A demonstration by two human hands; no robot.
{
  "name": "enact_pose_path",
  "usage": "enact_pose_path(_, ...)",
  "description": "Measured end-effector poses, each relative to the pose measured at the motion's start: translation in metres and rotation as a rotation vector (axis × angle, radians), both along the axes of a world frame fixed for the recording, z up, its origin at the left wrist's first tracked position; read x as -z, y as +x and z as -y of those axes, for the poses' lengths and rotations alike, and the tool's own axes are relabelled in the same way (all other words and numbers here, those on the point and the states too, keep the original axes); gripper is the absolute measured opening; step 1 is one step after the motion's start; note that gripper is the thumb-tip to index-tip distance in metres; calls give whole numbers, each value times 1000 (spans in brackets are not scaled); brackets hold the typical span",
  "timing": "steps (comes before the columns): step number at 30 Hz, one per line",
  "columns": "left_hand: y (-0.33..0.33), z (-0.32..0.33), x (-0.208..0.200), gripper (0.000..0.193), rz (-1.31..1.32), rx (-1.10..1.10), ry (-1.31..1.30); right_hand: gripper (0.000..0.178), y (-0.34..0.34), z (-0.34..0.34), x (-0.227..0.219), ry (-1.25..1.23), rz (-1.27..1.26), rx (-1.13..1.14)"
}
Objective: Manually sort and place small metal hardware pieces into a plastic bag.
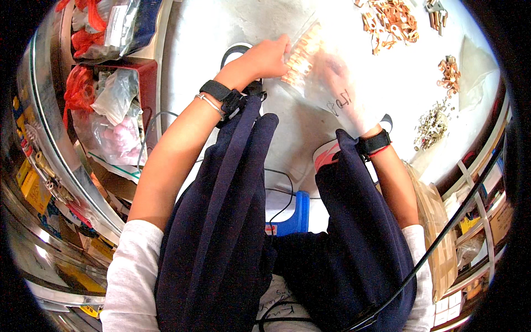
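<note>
A clear plastic bag (314, 83) with copper cable lugs (303, 54) inside is stretched between my two hands above the floor. My left hand (265, 58) is closed on the bag's left edge, fingers pinched beside the lugs. On the other side, my right hand (342, 83) looks pale through the plastic, which covers it down toward the wrist; whether it is inside the bag or behind it I cannot tell. Its fingers are washed out by glare. Dark handwritten marks show on the plastic over that hand.
Copper lugs lie in a large pile (390, 25) and a smaller pile (449, 74) at right, near small silvery hardware (431, 126). Metal pieces (437, 15) sit at far right. A red box (146, 83) of bagged parts stands left. A blue stool (301, 213) is beneath me.
</note>
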State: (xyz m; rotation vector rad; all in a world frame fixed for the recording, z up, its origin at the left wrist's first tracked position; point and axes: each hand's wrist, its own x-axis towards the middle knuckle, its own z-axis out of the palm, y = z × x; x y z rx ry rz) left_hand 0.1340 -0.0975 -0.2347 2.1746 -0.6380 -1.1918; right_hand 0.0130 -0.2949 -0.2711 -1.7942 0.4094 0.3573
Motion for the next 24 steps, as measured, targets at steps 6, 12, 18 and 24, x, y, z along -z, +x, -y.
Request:
enact_pose_path(6,0,1,-1,40,34,15,-1,34,-3,4,-4,194,-32,-6)
enact_pose_path(12,-2,-2,4,37,90,19,-58,31,-9,2,7,196,-37,67)
enact_pose_path(18,-2,-2,6,37,84,26,-60,30,-28,3,39,292,37,40)
enact_pose_path(24,-2,-2,5,37,70,25,-66,37,-36,-4,13,617,119,110)
